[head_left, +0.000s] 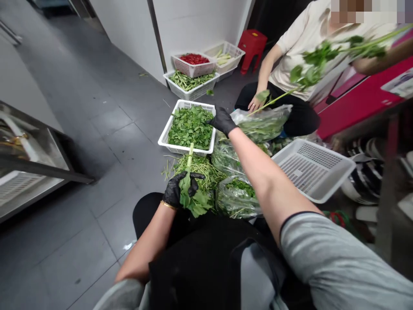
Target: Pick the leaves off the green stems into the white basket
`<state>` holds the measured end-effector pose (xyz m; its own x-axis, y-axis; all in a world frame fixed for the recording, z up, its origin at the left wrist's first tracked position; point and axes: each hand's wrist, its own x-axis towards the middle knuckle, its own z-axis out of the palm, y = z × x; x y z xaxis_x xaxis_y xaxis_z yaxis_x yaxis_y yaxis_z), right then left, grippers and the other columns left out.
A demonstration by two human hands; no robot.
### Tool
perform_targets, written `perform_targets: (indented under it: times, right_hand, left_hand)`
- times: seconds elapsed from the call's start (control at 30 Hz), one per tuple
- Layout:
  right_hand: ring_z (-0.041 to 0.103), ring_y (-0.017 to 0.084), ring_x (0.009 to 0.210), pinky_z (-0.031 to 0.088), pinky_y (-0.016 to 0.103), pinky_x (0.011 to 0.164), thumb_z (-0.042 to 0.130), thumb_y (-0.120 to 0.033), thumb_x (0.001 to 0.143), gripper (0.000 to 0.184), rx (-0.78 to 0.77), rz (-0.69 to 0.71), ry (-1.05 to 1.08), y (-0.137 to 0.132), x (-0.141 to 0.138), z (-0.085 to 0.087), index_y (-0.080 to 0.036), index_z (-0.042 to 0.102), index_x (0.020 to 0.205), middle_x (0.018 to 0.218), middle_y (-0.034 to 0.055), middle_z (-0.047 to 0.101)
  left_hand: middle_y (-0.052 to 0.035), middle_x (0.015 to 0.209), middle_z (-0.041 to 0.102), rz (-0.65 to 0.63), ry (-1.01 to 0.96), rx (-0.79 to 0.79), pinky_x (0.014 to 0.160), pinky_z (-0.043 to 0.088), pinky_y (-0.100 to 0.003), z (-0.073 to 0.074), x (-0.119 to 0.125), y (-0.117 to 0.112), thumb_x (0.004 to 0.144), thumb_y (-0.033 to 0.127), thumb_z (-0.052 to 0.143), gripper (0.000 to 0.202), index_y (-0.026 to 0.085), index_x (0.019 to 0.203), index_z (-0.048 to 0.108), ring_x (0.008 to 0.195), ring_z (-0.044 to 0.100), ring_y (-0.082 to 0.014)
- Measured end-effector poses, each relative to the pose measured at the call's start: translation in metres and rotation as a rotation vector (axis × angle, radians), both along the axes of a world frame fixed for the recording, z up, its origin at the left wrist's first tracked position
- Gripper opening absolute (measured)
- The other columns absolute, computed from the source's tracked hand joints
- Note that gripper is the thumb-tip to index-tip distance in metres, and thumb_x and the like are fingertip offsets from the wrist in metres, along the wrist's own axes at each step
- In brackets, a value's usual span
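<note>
My left hand (184,189), in a black glove, is closed around a bunch of leafy green stalks (191,157). The pale stalk ends point away from me, and the broad leaves hang below my fingers. My right hand (223,121), also black-gloved, is at the right rim of a white plastic basket (164,138) full of picked green leaves (190,127). Its thumb and fingers look apart, and nothing shows held in it. Under my left hand lies a heap of thin green stems (204,172).
Clear bags of greens (240,196) lie beside the stems. At right is another white basket (311,168). Across from me a seated person (290,64) holds a leafy stalk (309,71). Baskets of red chillies (194,59) and green pods (190,82) stand behind, near a red stool (252,47).
</note>
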<state>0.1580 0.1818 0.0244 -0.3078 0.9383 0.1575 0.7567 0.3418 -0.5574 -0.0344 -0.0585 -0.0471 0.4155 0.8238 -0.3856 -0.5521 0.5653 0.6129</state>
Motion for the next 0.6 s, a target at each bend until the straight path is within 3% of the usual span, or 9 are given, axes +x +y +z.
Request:
perform_targets:
  times: [0.13,0.2,0.33,0.4,0.47,0.6]
  right_hand:
    - [0.069,0.020,0.090,0.058,0.035,0.085,0.072,-0.054,0.083,0.043,-0.566,0.350,0.474,-0.102,-0.007,-0.026,-0.016,0.076,0.100,0.094,0.0072,0.076]
    - [0.067,0.017,0.082,0.057,0.031,0.079,0.077,-0.056,0.076,0.041,-0.677,0.306,0.659,-0.143,-0.007,-0.032,-0.016,0.077,0.084,0.085,0.0046,0.075]
    - [0.065,0.014,0.073,0.055,0.026,0.065,0.084,-0.059,0.067,0.048,-0.653,-0.011,0.923,-0.165,0.004,-0.027,-0.016,0.077,0.086,0.084,0.0035,0.072]
    - [0.066,0.013,0.073,0.055,0.024,0.062,0.079,-0.065,0.071,0.053,-0.686,-0.015,0.932,-0.165,0.010,-0.018,-0.016,0.076,0.093,0.085,0.0040,0.071]
    - [0.066,0.012,0.067,0.052,0.021,0.056,0.073,-0.069,0.075,0.055,-0.721,0.000,0.855,-0.172,0.014,-0.010,-0.016,0.074,0.093,0.080,0.0035,0.070]
    - [0.053,0.008,0.047,0.044,0.019,0.046,0.086,-0.063,0.061,0.054,-0.668,-0.002,0.754,-0.200,0.017,0.000,-0.014,0.065,0.067,0.054,-0.0017,0.060]
  left_hand:
    - [-0.0097,0.062,0.068,-0.025,-0.006,-0.080,0.044,0.042,-0.030,-0.001,0.005,0.000,0.073,0.049,0.071,0.052,0.009,0.104,0.077,0.046,0.056,-0.0185]
    - [-0.0101,0.068,0.072,0.029,0.051,-0.109,0.049,0.049,-0.034,0.001,0.009,-0.004,0.068,0.047,0.077,0.044,0.015,0.098,0.078,0.055,0.064,-0.0235]
    - [-0.0095,0.074,0.075,0.025,0.183,-0.013,0.060,0.056,-0.037,0.010,0.013,-0.013,0.061,0.042,0.089,0.040,0.018,0.091,0.078,0.068,0.071,-0.0272]
    - [-0.0078,0.072,0.074,0.042,0.320,0.081,0.060,0.056,-0.035,0.016,0.016,-0.014,0.056,0.035,0.092,0.041,0.016,0.090,0.077,0.064,0.069,-0.0246]
    - [-0.0057,0.071,0.074,0.140,0.461,0.162,0.061,0.056,-0.033,0.022,0.021,-0.013,0.054,0.030,0.092,0.036,0.017,0.083,0.076,0.063,0.068,-0.0220]
    - [-0.0052,0.084,0.078,0.238,0.542,0.261,0.073,0.057,-0.032,0.034,0.033,-0.017,0.051,0.028,0.093,0.038,0.019,0.085,0.075,0.080,0.071,-0.0226]
